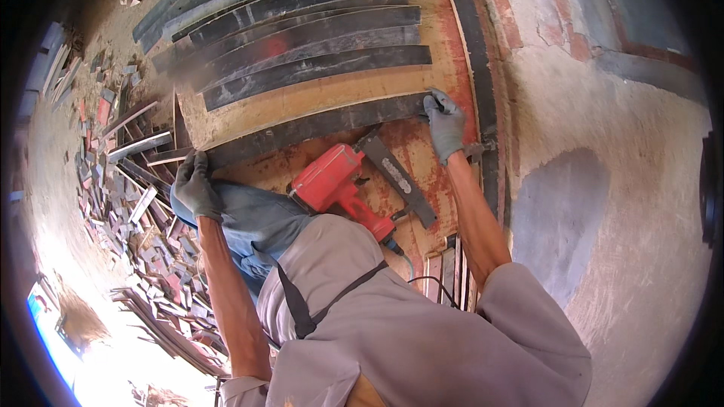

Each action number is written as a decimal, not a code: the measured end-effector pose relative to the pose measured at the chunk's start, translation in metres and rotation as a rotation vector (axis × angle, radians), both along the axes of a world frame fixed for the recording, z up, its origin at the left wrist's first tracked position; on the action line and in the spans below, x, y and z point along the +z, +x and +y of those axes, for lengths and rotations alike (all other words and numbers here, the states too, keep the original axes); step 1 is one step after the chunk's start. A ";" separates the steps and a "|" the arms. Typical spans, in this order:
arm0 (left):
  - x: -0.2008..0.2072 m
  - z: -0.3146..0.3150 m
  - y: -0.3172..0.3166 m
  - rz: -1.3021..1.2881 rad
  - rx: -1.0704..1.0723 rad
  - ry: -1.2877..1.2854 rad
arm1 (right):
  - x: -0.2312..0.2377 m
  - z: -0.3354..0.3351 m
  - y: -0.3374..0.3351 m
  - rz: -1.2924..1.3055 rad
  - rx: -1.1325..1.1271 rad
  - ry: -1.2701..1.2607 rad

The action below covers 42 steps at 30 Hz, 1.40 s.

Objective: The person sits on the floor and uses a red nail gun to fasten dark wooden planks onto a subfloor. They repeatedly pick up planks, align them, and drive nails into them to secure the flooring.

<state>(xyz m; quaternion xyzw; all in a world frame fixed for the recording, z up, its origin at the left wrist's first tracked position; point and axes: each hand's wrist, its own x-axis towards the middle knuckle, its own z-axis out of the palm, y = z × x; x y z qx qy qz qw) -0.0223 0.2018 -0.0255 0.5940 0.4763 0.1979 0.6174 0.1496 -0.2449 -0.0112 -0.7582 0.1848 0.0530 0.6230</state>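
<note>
A long, dark wooden strip (317, 126) lies crosswise on the worktable in front of me. My left hand (197, 187), in a grey glove, is closed on its left end. At the other end my right hand (445, 122), gloved the same way, pinches the strip between thumb and fingers. Just on my side of the strip, a red nail gun (332, 185) with a black magazine (400, 181) rests on the table, its handle pointing toward me and a hose at its base.
More dark strips (317, 68) lie in rows beyond. A dark rail (475, 53) borders the table's right side, near a plastered wall (558, 120). Scrap wood offcuts (166, 249) are heaped on the floor at left. Upright slats (449, 275) stand by my right elbow.
</note>
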 end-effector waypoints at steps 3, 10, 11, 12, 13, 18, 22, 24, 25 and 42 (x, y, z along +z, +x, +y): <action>-0.013 0.010 -0.008 -0.043 -0.011 -0.018 | -0.003 -0.002 0.001 0.026 -0.016 0.026; -0.008 0.009 -0.004 0.000 -0.004 0.015 | 0.004 0.003 -0.004 0.084 -0.048 0.046; -0.008 0.010 -0.004 0.003 -0.006 0.007 | 0.004 0.003 -0.004 0.078 -0.052 0.053; -0.006 0.011 -0.004 0.005 -0.008 -0.001 | 0.003 0.002 -0.004 0.081 -0.049 0.046; -0.004 0.009 -0.003 0.006 -0.012 -0.012 | 0.001 0.000 -0.003 0.081 -0.047 0.034; 0.002 0.006 -0.002 0.117 -0.051 0.085 | 0.002 -0.002 -0.003 0.070 -0.055 0.048; 0.002 0.003 -0.006 0.123 -0.074 0.131 | 0.006 0.002 -0.004 0.069 -0.081 0.076; 0.004 0.002 -0.005 0.124 -0.070 0.137 | 0.008 0.003 -0.004 0.079 -0.065 0.053; 0.009 -0.001 -0.001 0.144 -0.087 0.167 | 0.008 0.002 -0.003 0.084 -0.057 0.031; 0.013 -0.003 -0.002 0.204 -0.147 0.233 | 0.010 -0.004 0.001 0.141 -0.023 0.040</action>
